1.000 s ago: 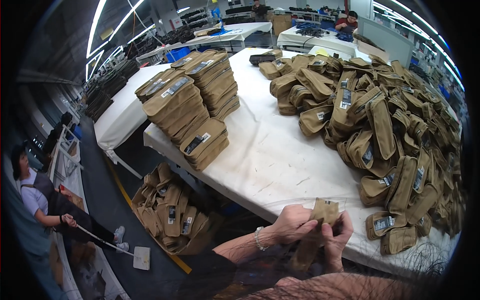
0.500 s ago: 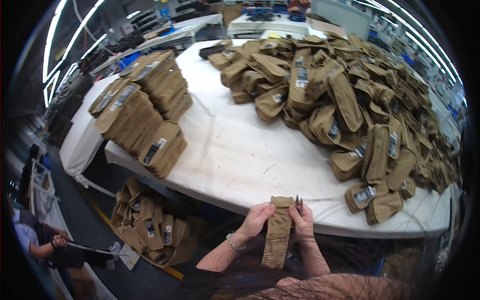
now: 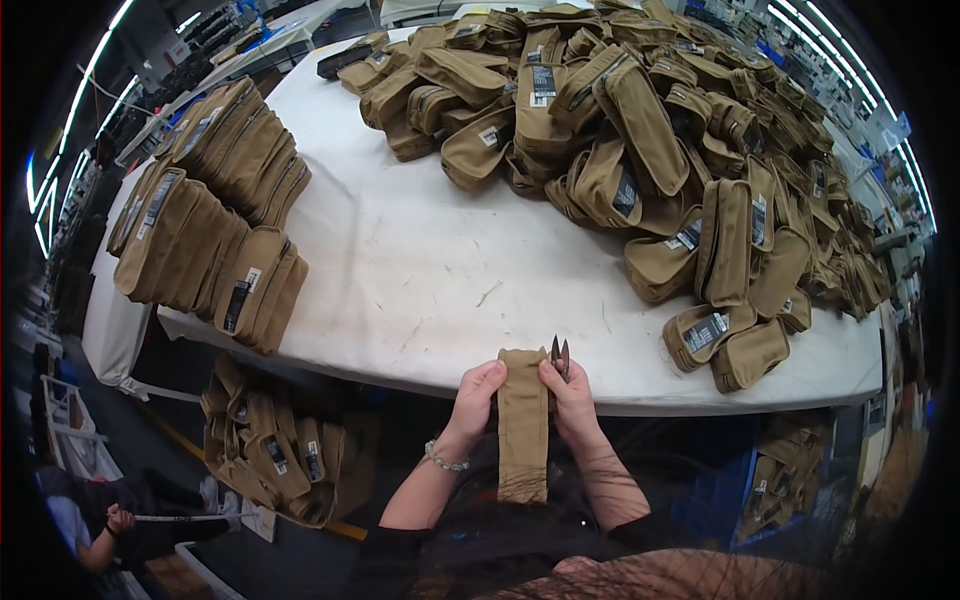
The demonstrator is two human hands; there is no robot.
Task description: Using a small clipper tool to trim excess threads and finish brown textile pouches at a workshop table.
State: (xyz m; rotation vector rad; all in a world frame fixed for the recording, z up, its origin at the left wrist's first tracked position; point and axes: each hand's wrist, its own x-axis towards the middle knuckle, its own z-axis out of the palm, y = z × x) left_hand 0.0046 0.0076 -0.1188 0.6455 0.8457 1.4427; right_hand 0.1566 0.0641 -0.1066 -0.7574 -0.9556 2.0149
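A long tan fabric pouch (image 3: 523, 425) hangs upright at the near edge of the white table (image 3: 430, 280). My left hand (image 3: 477, 392) grips its upper left side. My right hand (image 3: 570, 395) grips its upper right side and also holds small thread snips (image 3: 560, 356), blades pointing up. A big loose heap of tan pouches (image 3: 640, 130) covers the table's far right half. Neat stacked rows of flattened tan pouches (image 3: 210, 210) lie at the left.
A box of more tan pouches (image 3: 265, 450) stands on the floor under the table's left side. A seated person (image 3: 110, 520) is at the lower left. A blue crate (image 3: 725, 495) sits under the right. Other tables (image 3: 270, 45) stand behind.
The view has tilted down and closer to the table. The pouch has settled upright between both hands at the table edge, and the snips now stick up from my right hand.
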